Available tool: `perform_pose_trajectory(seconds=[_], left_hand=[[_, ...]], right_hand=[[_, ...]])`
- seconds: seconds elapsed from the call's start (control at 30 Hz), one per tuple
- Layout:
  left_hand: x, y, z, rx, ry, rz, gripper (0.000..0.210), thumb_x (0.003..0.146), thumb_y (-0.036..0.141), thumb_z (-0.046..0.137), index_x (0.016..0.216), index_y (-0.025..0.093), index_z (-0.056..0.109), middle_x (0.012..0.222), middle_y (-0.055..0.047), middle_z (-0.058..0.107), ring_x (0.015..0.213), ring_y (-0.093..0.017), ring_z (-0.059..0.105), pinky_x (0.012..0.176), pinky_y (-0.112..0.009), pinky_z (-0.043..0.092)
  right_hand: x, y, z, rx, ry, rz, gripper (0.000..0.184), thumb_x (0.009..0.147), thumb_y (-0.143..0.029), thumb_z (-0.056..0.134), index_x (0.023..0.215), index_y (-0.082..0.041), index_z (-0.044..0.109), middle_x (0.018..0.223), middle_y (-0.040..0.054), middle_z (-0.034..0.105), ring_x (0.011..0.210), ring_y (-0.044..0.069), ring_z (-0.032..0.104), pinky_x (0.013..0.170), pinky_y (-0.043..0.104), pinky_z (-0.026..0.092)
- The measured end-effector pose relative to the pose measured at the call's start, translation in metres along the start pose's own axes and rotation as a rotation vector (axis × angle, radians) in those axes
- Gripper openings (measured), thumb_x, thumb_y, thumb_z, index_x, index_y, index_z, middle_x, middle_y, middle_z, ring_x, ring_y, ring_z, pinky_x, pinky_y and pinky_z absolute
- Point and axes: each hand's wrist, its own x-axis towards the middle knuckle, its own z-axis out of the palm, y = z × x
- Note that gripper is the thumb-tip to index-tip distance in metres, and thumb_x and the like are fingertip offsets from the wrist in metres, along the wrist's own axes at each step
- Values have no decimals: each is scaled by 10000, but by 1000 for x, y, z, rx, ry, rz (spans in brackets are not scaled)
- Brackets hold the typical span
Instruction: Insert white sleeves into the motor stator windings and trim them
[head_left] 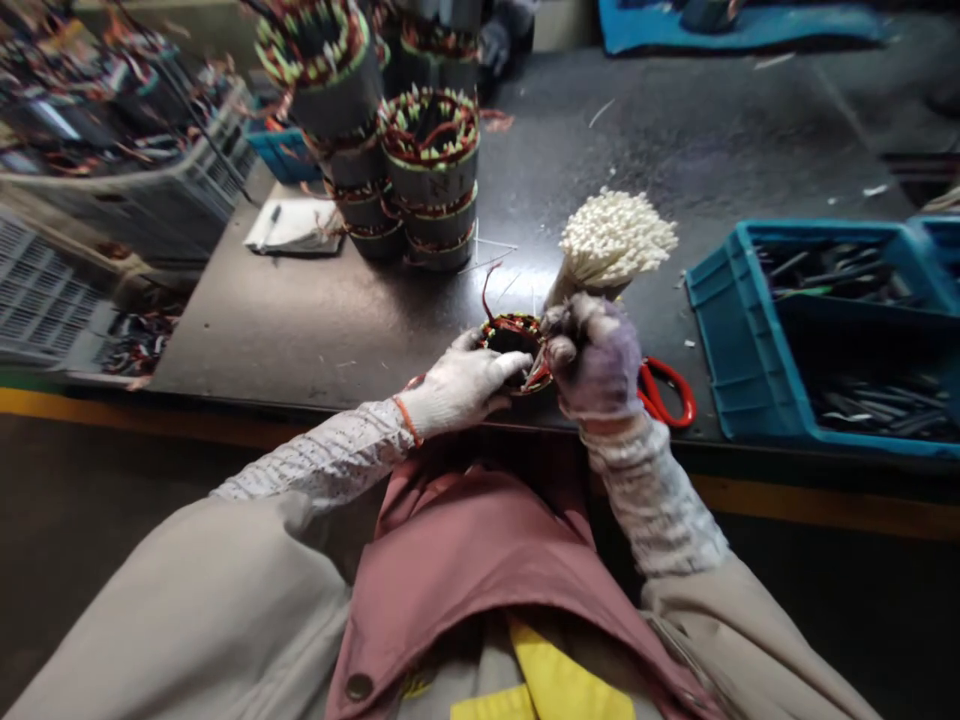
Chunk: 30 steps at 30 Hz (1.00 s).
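A motor stator (pixel 511 338) with copper windings and yellow-green slot ends rests near the table's front edge. My left hand (pixel 461 385), in a white glove, grips its left and near rim, with the thumb over the opening. One reddish lead sticks up from the far side. My right hand (pixel 598 360), in a stained purplish glove, is closed at the stator's right rim, fingertips pinched by the windings. What those fingers hold is too small to make out. Red-handled scissors (pixel 667 392) lie right of this hand, partly hidden by it.
A bundle of thin white pale-tipped strands (pixel 619 240) stands behind my right hand. Stacked stators (pixel 431 180) rise at back left beside a notepad with a pen (pixel 292 225). Blue bins (pixel 757 400) of dark strips stand right. A grey crate (pixel 187 190) is left; another person's gloved hand (pixel 495 45) shows behind.
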Motion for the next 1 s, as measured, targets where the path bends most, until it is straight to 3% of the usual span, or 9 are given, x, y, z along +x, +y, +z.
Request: perform_pose_trajectory(seconds=[0.1, 0.17, 0.27, 0.33, 0.5, 0.57, 0.73, 0.87, 1.0], left_hand=[[-21, 8, -1, 153, 121, -58, 495, 866, 317, 593, 1335, 199, 487, 1348, -143, 552, 1258, -312, 494, 1054, -544, 336], [-29, 12, -4, 278, 130, -106, 377, 909, 244, 511, 1281, 187, 537, 1217, -162, 631, 1101, -298, 605, 948, -515, 425], [-21, 10, -18, 368, -44, 4, 324, 926, 144, 414, 1202, 149, 585, 917, -128, 698, 766, -221, 671, 699, -366, 488], [-4, 1, -34, 350, -204, 125, 260, 918, 165, 448, 1098, 179, 635, 834, -79, 691, 689, -186, 655, 615, -292, 450], [37, -31, -56, 146, -361, 59, 262, 886, 345, 535, 1123, 302, 638, 789, 15, 700, 615, -137, 619, 576, -224, 389], [41, -44, -48, 33, -330, 111, 308, 901, 376, 508, 1178, 300, 621, 885, 7, 717, 701, -147, 645, 616, -224, 409], [29, -60, -22, -199, -174, 389, 239, 930, 309, 502, 1075, 257, 685, 1119, -23, 687, 955, -146, 653, 797, -212, 444], [24, -48, -27, 2, -195, 318, 383, 900, 324, 561, 1275, 244, 551, 993, -52, 712, 802, -167, 668, 658, -246, 453], [25, -42, -36, 306, -205, 525, 301, 952, 184, 423, 1194, 260, 583, 1001, -77, 709, 804, -172, 665, 644, -271, 432]], right_hand=[[-24, 20, -11, -107, 100, -50, 245, 924, -321, 437, 1057, -198, 603, 973, 66, 684, 494, 96, 586, 375, 213, 442], [-49, 36, -16, -371, 66, -218, 317, 912, -274, 466, 1207, -216, 567, 1139, 93, 668, 667, 140, 678, 508, 246, 545], [-61, 55, -14, -819, -127, -467, 359, 885, -243, 526, 1236, -185, 574, 1226, 131, 642, 947, 209, 693, 714, 279, 587], [-49, 59, -11, -964, -232, -551, 309, 885, -252, 552, 1176, -167, 612, 1144, 131, 682, 920, 204, 701, 684, 248, 577], [-8, 41, -38, -848, -515, -640, 203, 914, -248, 528, 1082, -221, 638, 1017, 42, 717, 861, 135, 700, 713, 209, 560], [2, 28, -56, -786, -426, -656, 208, 919, -242, 514, 1090, -219, 631, 1032, 44, 709, 912, 137, 687, 773, 235, 557], [36, 6, -73, -1162, 272, -670, 315, 847, -390, 621, 1047, -152, 675, 945, 121, 691, 832, 221, 664, 690, 321, 523], [65, 13, -64, -1406, 322, -693, 287, 849, -394, 601, 954, -155, 720, 901, 142, 687, 698, 204, 630, 568, 293, 441], [69, 17, -63, -1308, 337, -763, 242, 860, -364, 589, 857, -163, 725, 817, 113, 677, 704, 178, 617, 597, 281, 454]])
